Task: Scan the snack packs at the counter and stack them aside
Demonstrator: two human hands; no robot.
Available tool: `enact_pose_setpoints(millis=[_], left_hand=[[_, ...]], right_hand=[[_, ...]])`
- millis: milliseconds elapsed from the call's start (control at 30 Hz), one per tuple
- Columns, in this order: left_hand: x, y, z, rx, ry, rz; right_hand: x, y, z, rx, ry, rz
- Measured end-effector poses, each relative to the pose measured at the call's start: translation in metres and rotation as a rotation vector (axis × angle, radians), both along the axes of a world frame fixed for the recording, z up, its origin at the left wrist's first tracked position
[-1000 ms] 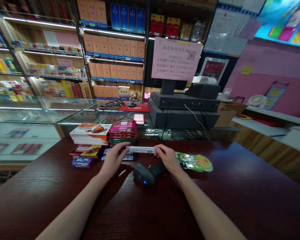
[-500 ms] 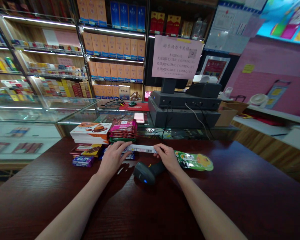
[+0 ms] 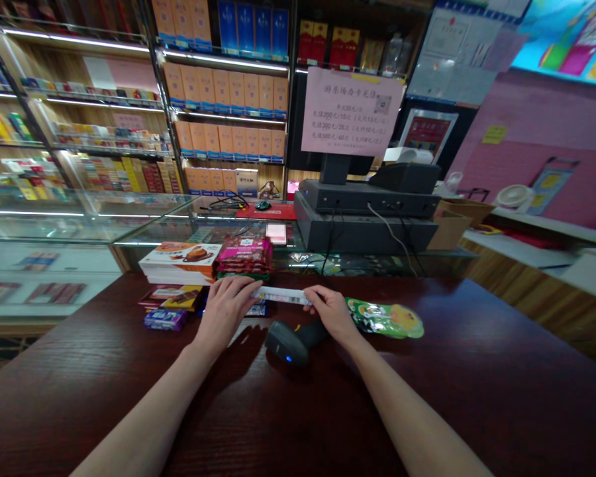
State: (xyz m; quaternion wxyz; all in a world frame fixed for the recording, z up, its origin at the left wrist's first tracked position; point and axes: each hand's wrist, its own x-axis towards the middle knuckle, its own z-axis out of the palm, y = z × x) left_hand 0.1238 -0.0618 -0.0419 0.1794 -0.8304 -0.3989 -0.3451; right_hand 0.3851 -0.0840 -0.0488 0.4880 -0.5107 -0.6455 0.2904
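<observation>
A narrow white box (image 3: 284,296) with print and a barcode on its side spans the gap between my hands, above the dark table. My left hand (image 3: 224,310) grips its left end, fingers over the top and thumb below. At the other end, my right hand (image 3: 332,310) pinches it between thumb and fingers. Below the box lies a black barcode scanner (image 3: 289,343) with a blue light, its handle partly behind my right hand. A green package (image 3: 385,319) with a yellow figure lies just right of that hand. Blue packets (image 3: 259,309) show partly behind my left hand.
White-and-orange boxes (image 3: 181,262), pink-red bags (image 3: 245,255), yellow-brown packs (image 3: 179,297) and a purple pack (image 3: 165,320) sit at the table's back left. Behind stand a glass counter (image 3: 153,222) and a cash register (image 3: 365,222) with hanging cables.
My left hand has shifted slightly up and left along the box's end. The box stays between both hands, and the scanner and packages have not moved.
</observation>
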Motion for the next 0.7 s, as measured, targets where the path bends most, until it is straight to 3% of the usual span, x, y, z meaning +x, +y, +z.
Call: enact_pose_setpoints(millis=[700], left_hand=[[-0.015, 0.007, 0.001, 0.045, -0.004, 0.065]], right_hand=[[0.009, 0.007, -0.006, -0.019, 0.091, 0.045]])
